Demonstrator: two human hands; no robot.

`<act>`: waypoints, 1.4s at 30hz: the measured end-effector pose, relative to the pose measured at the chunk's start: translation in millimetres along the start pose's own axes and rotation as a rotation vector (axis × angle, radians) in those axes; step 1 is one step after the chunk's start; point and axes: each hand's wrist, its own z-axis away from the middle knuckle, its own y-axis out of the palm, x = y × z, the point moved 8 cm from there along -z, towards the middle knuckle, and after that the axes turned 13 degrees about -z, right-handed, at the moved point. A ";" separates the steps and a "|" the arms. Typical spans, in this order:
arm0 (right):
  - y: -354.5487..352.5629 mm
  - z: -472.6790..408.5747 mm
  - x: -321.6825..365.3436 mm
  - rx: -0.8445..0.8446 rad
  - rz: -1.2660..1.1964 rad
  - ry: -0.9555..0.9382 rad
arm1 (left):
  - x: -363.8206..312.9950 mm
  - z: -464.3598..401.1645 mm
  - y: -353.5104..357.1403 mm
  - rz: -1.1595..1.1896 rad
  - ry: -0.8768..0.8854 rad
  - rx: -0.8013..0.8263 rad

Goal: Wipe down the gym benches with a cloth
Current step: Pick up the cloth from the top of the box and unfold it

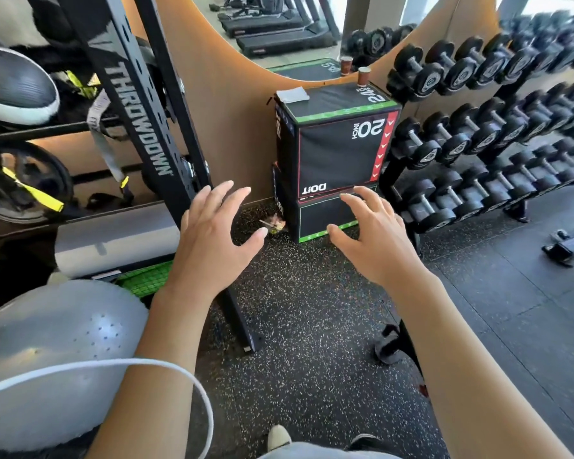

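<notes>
A folded grey cloth (292, 95) lies on the top left corner of a black plyo box (340, 150), which stands stacked on a second box against the wall. My left hand (214, 236) and my right hand (368, 240) are both stretched out in front of me, fingers spread, holding nothing. They hover above the floor, well short of the cloth. No gym bench shows in this view.
A black rack upright (146, 127) stands at the left, with a grey exercise ball (47, 342) and a foam roller (113, 240) below it. A dumbbell rack (497, 137) fills the right. A paper cup (363, 76) stands on the box. Speckled rubber floor (312, 342) lies ahead.
</notes>
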 end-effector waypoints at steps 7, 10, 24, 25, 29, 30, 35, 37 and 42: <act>21.0 -40.8 9.4 0.000 0.015 0.021 | 30.7 -38.8 13.9 0.055 0.013 -0.012; 26.2 -57.6 5.6 0.000 0.015 0.026 | 37.8 -54.5 24.6 0.065 0.015 -0.008; 25.8 -176.7 -69.2 0.001 -0.006 0.031 | 21.7 -168.8 92.0 0.067 -0.012 0.029; 22.4 -189.5 -80.4 -0.002 -0.009 0.033 | 14.8 -183.4 98.2 0.061 -0.010 0.029; 5.7 -241.6 -128.8 -0.014 -0.021 0.051 | -18.3 -244.3 123.7 0.032 0.000 0.041; 0.4 -255.2 -140.5 -0.015 -0.020 0.054 | -27.4 -259.5 129.4 0.030 0.002 0.041; -30.4 -320.9 -192.9 -0.030 -0.013 0.045 | -73.8 -329.3 149.9 0.034 0.011 0.000; -39.4 -345.1 -209.4 -0.030 -0.017 0.035 | -89.2 -352.9 158.6 0.026 0.020 -0.012; -48.0 -394.6 -238.9 -0.019 -0.028 0.018 | -110.4 -404.4 183.0 -0.002 0.023 0.015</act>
